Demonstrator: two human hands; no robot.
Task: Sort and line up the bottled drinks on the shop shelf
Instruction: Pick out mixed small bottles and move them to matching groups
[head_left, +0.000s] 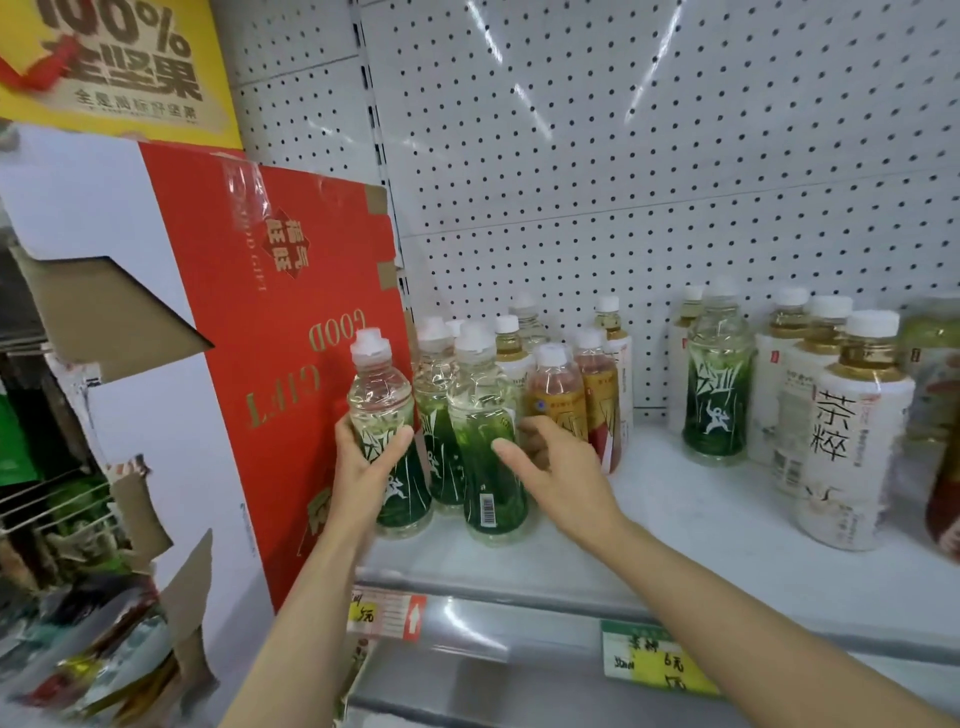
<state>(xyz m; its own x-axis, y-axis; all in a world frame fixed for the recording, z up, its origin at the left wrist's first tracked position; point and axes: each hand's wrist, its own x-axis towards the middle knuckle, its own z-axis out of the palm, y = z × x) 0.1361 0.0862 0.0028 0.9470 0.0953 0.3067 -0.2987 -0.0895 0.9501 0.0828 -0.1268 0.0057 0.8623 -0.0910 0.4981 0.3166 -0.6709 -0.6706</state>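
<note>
My left hand (366, 457) grips a clear bottle with a green label (384, 415) at the shelf's left end, against the red box. My right hand (558, 467) reaches with relaxed fingers to a second green-label bottle (485, 452) beside it, thumb touching its label. A third green one (439, 415) stands behind these two. Orange-label bottles (558, 395) and pale tea bottles (511, 345) cluster just behind. Another green-label bottle (719, 384) stands apart to the right, next to white-label tea bottles (852, 441).
A red gift box (291, 338) stands upright at the shelf's left end. White pegboard (623, 156) backs the white shelf (701, 519). Price tags (387, 613) hang on the shelf's front rail. A red-labelled bottle (945, 514) is cut off at the right edge.
</note>
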